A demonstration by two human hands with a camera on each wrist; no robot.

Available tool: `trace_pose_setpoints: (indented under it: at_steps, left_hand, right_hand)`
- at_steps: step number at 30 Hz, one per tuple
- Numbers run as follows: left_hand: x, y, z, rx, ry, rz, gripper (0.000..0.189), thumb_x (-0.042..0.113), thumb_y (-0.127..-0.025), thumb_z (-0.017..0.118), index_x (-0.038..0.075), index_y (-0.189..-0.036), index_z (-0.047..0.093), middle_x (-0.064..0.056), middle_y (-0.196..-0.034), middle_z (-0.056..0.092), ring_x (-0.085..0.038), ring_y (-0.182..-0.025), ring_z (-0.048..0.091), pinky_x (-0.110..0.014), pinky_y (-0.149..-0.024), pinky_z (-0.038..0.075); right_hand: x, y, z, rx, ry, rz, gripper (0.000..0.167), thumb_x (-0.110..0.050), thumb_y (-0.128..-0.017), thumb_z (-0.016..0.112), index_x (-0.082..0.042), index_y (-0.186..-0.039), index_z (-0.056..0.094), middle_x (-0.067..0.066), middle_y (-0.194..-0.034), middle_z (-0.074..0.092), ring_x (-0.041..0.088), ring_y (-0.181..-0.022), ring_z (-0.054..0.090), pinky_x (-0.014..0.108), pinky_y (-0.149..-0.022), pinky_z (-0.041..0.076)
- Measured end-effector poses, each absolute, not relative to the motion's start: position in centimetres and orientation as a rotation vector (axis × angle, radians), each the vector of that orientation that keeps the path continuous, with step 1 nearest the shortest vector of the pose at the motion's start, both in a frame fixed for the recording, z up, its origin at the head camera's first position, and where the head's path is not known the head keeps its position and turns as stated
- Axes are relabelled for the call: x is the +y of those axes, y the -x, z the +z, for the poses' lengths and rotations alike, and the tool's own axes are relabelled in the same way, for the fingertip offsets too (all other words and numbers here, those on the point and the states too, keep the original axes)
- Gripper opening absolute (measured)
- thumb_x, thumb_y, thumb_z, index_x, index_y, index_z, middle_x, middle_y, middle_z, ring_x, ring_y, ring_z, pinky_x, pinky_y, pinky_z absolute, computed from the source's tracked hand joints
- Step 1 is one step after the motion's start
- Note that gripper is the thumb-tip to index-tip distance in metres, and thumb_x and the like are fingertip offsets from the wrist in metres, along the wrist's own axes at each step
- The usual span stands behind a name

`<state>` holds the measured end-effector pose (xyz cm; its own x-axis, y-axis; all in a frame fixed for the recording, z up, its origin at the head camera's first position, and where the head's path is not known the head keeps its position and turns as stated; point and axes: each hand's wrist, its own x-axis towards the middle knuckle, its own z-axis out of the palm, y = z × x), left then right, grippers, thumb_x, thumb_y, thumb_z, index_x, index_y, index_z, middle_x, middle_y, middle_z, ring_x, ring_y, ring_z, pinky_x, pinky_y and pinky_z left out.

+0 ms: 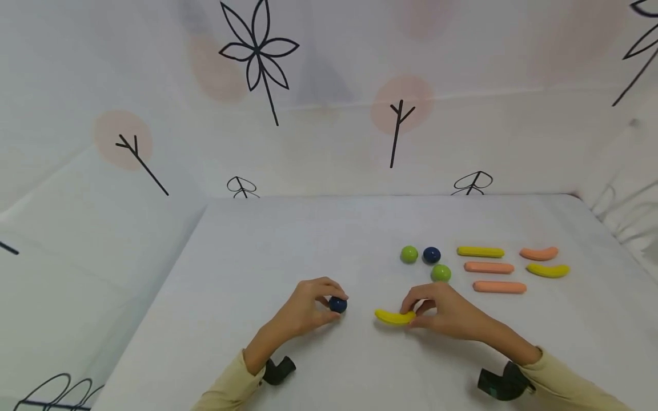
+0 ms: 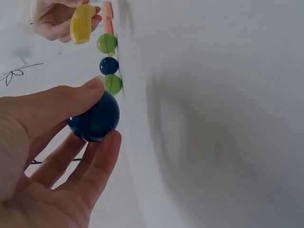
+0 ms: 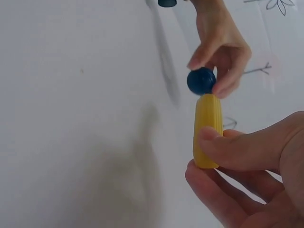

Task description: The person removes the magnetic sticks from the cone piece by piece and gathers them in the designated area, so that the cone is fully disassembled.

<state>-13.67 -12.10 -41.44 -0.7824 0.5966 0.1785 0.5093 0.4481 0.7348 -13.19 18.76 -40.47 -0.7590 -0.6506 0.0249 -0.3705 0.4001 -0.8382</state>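
Between thumb and fingers, my left hand [image 1: 308, 308] pinches a dark blue ball [image 1: 337, 305]; the left wrist view shows the same ball [image 2: 97, 118] up close with a seam line. My right hand [image 1: 447, 311] pinches one end of a curved yellow piece [image 1: 393, 317], banana-like in shape, whose other end points toward the left hand. In the right wrist view this yellow piece [image 3: 207, 128] shows fine ridges. Both held things appear raised over the white table, a short gap apart in the head view.
Beyond my right hand lie two green balls [image 1: 409, 254], another blue ball [image 1: 432, 255], a straight yellow stick [image 1: 480, 252], two straight orange sticks [image 1: 489, 268], a curved orange piece [image 1: 538, 253] and a curved yellow one [image 1: 548, 270]. A patterned cloth [image 1: 319, 142] stands behind the white table [image 1: 288, 240].
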Motion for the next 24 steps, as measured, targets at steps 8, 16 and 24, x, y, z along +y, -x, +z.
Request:
trace_pose_setpoints:
  at_steps: [8, 16, 24]
  left_hand:
    - [-10.3, 14.7, -41.0, 2.589, -1.109, 1.178, 0.031, 0.004, -0.076, 0.079, 0.005, -0.106, 0.071, -0.001, -0.106, 0.060, -0.012, -0.094, 0.057, -0.023, -0.074, 0.051]
    - [-7.7, 16.1, -40.5, 2.546, -1.130, 1.213, 0.032, 0.002, -0.076, 0.078, 0.004, -0.105, 0.068, -0.001, -0.106, 0.062, -0.011, -0.097, 0.057, -0.021, -0.075, 0.050]
    - [-5.0, 17.2, -40.8, 2.513, -1.163, 1.257, 0.028, 0.002, -0.074, 0.079, 0.008, -0.099, 0.067, -0.001, -0.103, 0.063, -0.008, -0.096, 0.057, -0.017, -0.073, 0.049]
  right_hand:
    - [22.9, 12.6, -39.5, 2.417, 0.835, -1.277, 0.019, -0.012, -0.079, 0.076, -0.017, -0.095, 0.068, -0.005, -0.093, 0.066, 0.011, -0.085, 0.061, 0.024, -0.074, 0.053]
    - [26.5, 12.1, -38.8, 2.487, 0.851, -1.246, 0.021, -0.011, -0.080, 0.076, -0.015, -0.099, 0.068, -0.004, -0.095, 0.066, 0.009, -0.085, 0.061, 0.025, -0.070, 0.054]
    - [30.3, 11.6, -38.2, 2.642, 0.807, -1.191, 0.026, -0.006, -0.077, 0.076, -0.017, -0.100, 0.069, -0.006, -0.096, 0.067, 0.003, -0.086, 0.060, 0.019, -0.071, 0.052]
